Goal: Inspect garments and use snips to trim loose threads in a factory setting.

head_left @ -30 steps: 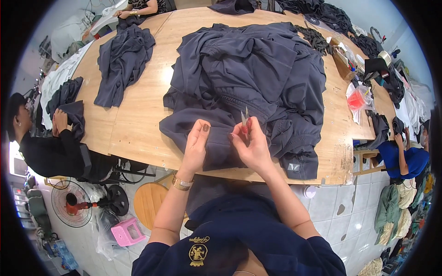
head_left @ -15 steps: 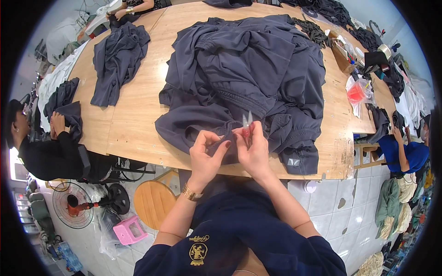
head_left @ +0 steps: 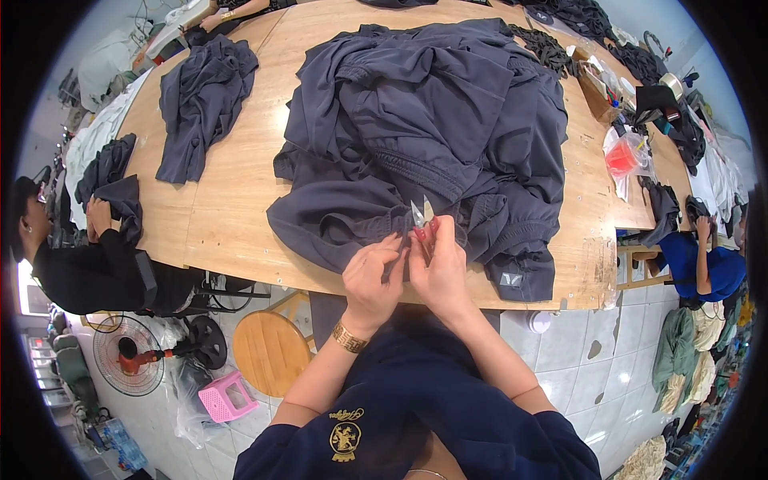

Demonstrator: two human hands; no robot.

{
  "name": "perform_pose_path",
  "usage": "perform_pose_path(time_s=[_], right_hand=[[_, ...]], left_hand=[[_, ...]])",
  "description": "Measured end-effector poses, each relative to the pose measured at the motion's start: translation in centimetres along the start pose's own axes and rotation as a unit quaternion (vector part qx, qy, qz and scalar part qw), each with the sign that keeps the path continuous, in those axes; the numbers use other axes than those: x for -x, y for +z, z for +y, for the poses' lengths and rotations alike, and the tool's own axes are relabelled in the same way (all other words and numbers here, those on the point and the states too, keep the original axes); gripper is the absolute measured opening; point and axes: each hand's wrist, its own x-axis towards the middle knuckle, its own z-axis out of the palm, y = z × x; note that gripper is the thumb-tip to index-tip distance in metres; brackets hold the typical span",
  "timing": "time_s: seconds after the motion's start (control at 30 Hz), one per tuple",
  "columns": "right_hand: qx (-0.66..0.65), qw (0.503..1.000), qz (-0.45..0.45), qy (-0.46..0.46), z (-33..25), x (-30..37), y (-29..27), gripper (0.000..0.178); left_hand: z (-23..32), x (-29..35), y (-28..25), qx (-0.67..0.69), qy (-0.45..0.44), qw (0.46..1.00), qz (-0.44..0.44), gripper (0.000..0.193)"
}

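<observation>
Dark grey cloth, soft and matte, lies heaped in a broad garment pile (head_left: 424, 112) on the table in front of me, its near edge just beyond my fingertips. My right hand (head_left: 440, 268) is closed around small snips (head_left: 421, 227), their red handles inside my curled fingers and their two pointed metal blades standing slightly parted, tips away from me. My left hand (head_left: 372, 276) is half curled, thumb and fingers bent toward each other and nearly meeting my right fingertips at the edge of the cloth; I cannot tell whether it pinches any fabric. To the right, a brown cardboard box (head_left: 594, 90) sits near the table's edge, filled with small mixed items too small to make out. Nearer me, a clear plastic bag (head_left: 637, 165) holds something bright red. The pile is all loose folds, with a tightly gathered, ribbed band across its middle and a pale square patch low on the right. Beneath it the wooden table (head_left: 232, 216) is smooth and light brown, with a curved near edge.
</observation>
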Motion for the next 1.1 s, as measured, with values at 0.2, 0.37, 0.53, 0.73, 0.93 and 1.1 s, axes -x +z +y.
perform_pose_path(time_s=[0.2,0.37,0.53,0.73,0.93,1.1], right_hand=[[-0.116,0.991,-0.01,0.059,0.7,-0.2,-1.1,0.02],[-0.171,0.984,-0.022,0.032,0.7,-0.1,-0.8,0.02],[-0.391,0.917,-0.012,0.075,0.6,-0.2,-0.6,0.02],[-0.138,0.989,-0.026,0.037,0.8,-0.7,-0.2,0.025],[-0.392,0.91,-0.107,0.087,0.5,-0.7,-1.4,0.025],[-0.39,0.861,-0.311,0.102,-1.5,-0.5,-4.8,0.031]], left_hand=[[1.1,-0.6,-0.2,0.107,-0.185,0.977,0.018,0.015],[0.0,-0.7,-0.3,0.099,-0.211,0.972,0.014,0.017],[-0.9,-0.7,-0.5,0.185,-0.255,0.948,0.046,0.017],[0.2,-0.4,-0.3,0.14,-0.205,0.968,0.02,0.017],[0.0,-1.3,-1.0,0.14,-0.228,0.963,0.009,0.017],[-1.9,-1.5,-1.4,0.171,-0.264,0.949,0.011,0.018]])
